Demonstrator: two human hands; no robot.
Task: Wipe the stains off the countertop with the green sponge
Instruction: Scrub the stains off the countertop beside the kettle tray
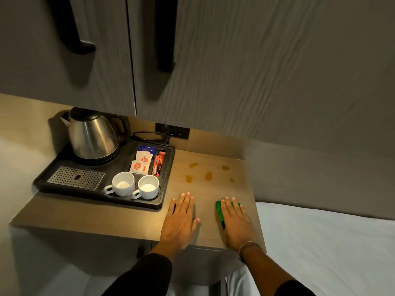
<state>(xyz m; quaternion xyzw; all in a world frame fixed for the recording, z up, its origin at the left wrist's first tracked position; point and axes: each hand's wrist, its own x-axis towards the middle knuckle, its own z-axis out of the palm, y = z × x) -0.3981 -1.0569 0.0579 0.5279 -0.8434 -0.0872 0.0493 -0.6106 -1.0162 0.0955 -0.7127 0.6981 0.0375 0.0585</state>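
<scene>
Several amber stains (208,175) dot the right half of the wooden countertop (119,218), beyond both hands. The green sponge (219,210) lies near the counter's front right, mostly covered by my right hand (235,223), which rests flat on top of it with fingers stretched out; only its left edge and far corner show. My left hand (180,218) lies flat and empty on the bare wood just left of the sponge, fingers together, pointing at the stains.
A black tray (168,167) on the left holds a steel kettle (92,135), two white cups (136,188), sachets and a drip grate. Cabinet doors (213,60) hang overhead. A cable and wall socket (172,131) sit behind. A white bed (324,242) adjoins the right edge.
</scene>
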